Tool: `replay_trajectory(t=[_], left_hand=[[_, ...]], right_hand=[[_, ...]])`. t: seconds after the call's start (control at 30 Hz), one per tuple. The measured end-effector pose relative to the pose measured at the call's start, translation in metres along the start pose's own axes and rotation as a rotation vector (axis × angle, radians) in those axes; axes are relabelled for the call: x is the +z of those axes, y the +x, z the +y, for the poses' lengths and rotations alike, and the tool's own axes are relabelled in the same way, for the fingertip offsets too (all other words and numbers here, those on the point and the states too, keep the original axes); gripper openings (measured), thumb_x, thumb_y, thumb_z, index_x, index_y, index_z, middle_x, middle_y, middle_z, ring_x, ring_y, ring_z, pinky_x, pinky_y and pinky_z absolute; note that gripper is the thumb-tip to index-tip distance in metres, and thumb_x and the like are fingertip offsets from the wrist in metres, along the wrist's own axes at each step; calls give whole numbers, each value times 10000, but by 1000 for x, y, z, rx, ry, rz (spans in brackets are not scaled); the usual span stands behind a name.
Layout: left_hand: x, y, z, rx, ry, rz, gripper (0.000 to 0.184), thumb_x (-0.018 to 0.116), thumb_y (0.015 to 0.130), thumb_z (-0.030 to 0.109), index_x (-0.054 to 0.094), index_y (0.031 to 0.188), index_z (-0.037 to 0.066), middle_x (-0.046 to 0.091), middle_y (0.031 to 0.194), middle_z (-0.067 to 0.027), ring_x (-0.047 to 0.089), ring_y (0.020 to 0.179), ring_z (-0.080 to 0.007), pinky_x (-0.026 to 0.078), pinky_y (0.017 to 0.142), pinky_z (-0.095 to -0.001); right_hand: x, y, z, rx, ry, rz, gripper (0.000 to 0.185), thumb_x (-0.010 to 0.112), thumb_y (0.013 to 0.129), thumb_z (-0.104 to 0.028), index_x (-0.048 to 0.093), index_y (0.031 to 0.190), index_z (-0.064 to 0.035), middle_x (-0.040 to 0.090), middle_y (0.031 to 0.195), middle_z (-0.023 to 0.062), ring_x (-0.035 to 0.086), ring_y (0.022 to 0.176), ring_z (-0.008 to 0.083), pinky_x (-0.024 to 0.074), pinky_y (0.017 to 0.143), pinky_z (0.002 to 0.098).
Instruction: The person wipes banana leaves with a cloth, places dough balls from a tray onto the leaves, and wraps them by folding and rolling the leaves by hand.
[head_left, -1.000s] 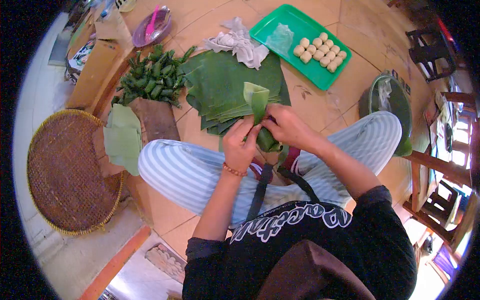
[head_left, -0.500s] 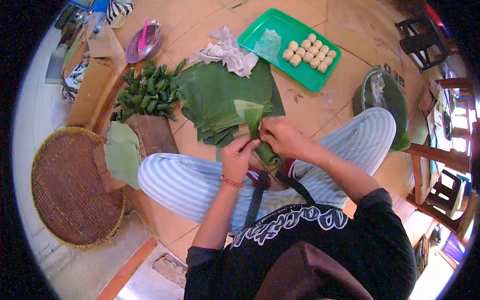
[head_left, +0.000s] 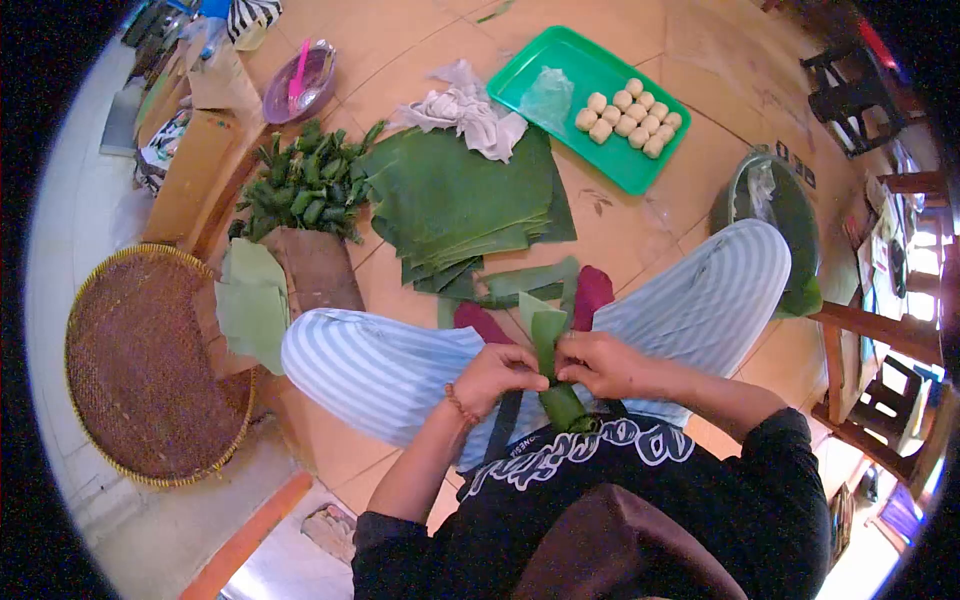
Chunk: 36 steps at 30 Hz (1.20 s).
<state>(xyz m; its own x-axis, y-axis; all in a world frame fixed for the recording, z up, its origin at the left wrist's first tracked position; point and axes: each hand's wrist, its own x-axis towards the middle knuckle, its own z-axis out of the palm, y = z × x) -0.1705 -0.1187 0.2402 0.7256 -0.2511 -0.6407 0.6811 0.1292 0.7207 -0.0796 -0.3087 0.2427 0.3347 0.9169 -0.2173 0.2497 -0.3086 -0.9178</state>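
Observation:
My left hand [head_left: 503, 374], with a beaded bracelet at the wrist, pinches the left side of a rolled green leaf packet [head_left: 566, 408] above my lap. Opposite it, my right hand [head_left: 600, 364] grips the same packet's right side. The packet's lower part is a dark green roll, and a lighter leaf end stands up between the hands. Beyond my feet lies a stack of flat green leaves [head_left: 465, 190], with loose leaf strips [head_left: 530, 282] nearer to me. A pile of small folded leaf packets [head_left: 308, 182] is left of the stack.
A green tray [head_left: 625, 165] holds several pale round pieces [head_left: 636, 112] and a plastic bag. A crumpled cloth [head_left: 468, 110] touches the leaf stack. Farther left are a purple bowl [head_left: 316, 98] with a pink utensil and a round woven tray [head_left: 150, 370]. A dark green basin [head_left: 795, 215] stands right.
Both hands have moved down toward my lap with the leaf packet, uncovering the leaf strips and my feet. The packet remains held between them.

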Motion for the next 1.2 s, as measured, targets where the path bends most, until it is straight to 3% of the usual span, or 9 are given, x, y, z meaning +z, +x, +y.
replay_trajectory(t=[0.3, 0.4, 0.7, 0.8, 1.0, 1.1, 1.2], left_hand=[[-1, -10, 2, 13, -3, -122, 127, 722, 680, 57, 630, 746, 1, 588, 683, -14, 536, 585, -84, 421, 541, -210], [-1, -8, -5, 145, -113, -181, 91, 687, 721, 46, 625, 757, -9, 586, 680, -26, 557, 566, -100, 441, 519, -216], [-10, -9, -9, 165, -101, -251, 110, 626, 791, 91, 624, 795, -18, 612, 741, -58, 610, 600, -127, 499, 556, -237], [-11, -8, -9, 113, -148, -304, 114, 632, 789, 97, 628, 805, -16, 616, 738, -57, 610, 599, -127, 505, 554, -235], [-11, -9, -8, 105, -144, -317, 127, 629, 798, 118, 618, 792, -8, 610, 720, -48, 611, 601, -122, 502, 545, -235], [-8, -14, -6, 191, -4, -233, 127, 608, 816, 123, 594, 805, -3, 598, 712, -46, 602, 588, -117, 490, 526, -236], [-9, -12, -8, 476, 137, -140, 121, 584, 831, 119, 572, 822, -2, 581, 700, -39, 587, 569, -113, 477, 510, -237]], right_hand=[[2, -15, -19, 27, 129, -5, 145, 621, 776, -94, 553, 852, 9, 576, 734, 159, 574, 670, 268, 434, 594, 361], [-2, -19, -18, -48, 117, 36, 153, 619, 788, -113, 559, 864, 6, 578, 717, 158, 566, 645, 253, 433, 584, 354], [5, -14, -34, 130, 84, -23, 148, 611, 773, -98, 561, 863, 8, 578, 709, 165, 570, 642, 268, 431, 579, 356], [14, -16, -26, 78, 65, 13, 149, 610, 767, -82, 563, 879, 3, 578, 724, 158, 570, 659, 261, 437, 591, 351], [24, -16, -18, 95, 214, 11, 148, 615, 774, -52, 577, 910, -7, 608, 806, 100, 578, 744, 170, 451, 621, 317], [21, -12, -22, 331, 487, -15, 151, 628, 782, -60, 583, 918, -15, 613, 825, 65, 579, 763, 134, 460, 633, 284], [1, 1, -34, 386, 726, -55, 178, 644, 774, -58, 579, 933, -14, 607, 847, 51, 579, 763, 120, 469, 642, 257]])
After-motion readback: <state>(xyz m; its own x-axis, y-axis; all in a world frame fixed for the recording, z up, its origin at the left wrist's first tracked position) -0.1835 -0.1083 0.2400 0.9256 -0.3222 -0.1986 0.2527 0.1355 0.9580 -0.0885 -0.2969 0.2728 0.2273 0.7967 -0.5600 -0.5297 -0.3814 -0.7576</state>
